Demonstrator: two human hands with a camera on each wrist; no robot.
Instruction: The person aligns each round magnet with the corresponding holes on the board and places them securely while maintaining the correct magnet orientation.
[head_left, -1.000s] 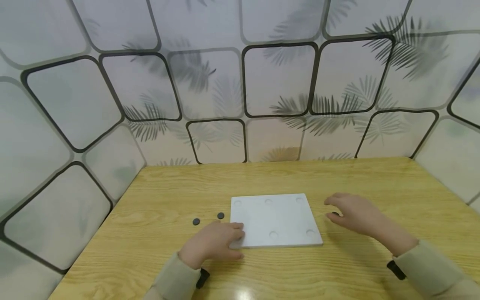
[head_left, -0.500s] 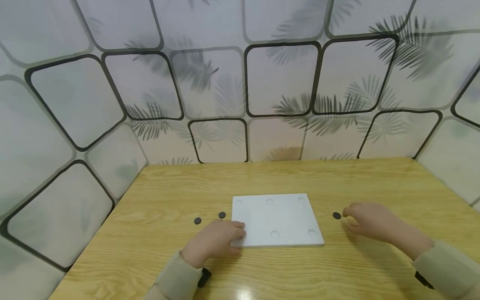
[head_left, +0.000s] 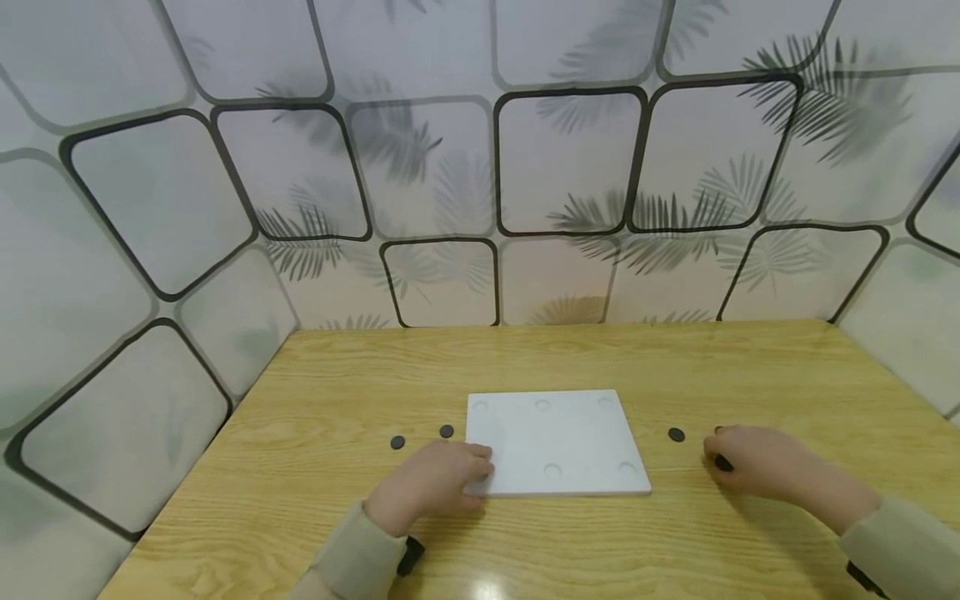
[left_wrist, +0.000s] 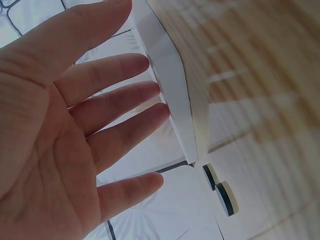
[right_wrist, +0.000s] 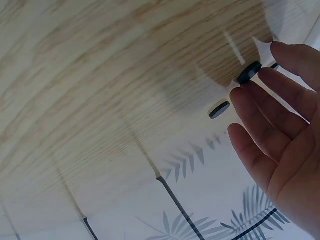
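Right hand [head_left: 757, 471]: fingers nearly straight and close together, touching a small black disc [right_wrist: 248, 73] at the fingertips [right_wrist: 255, 102]; whether it is pinched or only touched, I cannot tell.
Left hand [head_left: 438, 483]: fingers straight and relaxed, fingertips resting against the near left corner of the white board [head_left: 555, 442].
Held disc: at the right hand's tips, low over the bench [head_left: 337, 533], right of the board.
Loose disc [head_left: 677, 434]: flat on the bench between the board and the right hand, apart from both.
Two more discs [head_left: 397, 442] [head_left: 446, 431]: just left of the board, beyond the left hand.
Board: flat, with shallow round recesses [head_left: 552, 470] showing, all empty.
Risk: the thin disc could slip from so light a contact and roll away; the board could slide if the left hand lifts.
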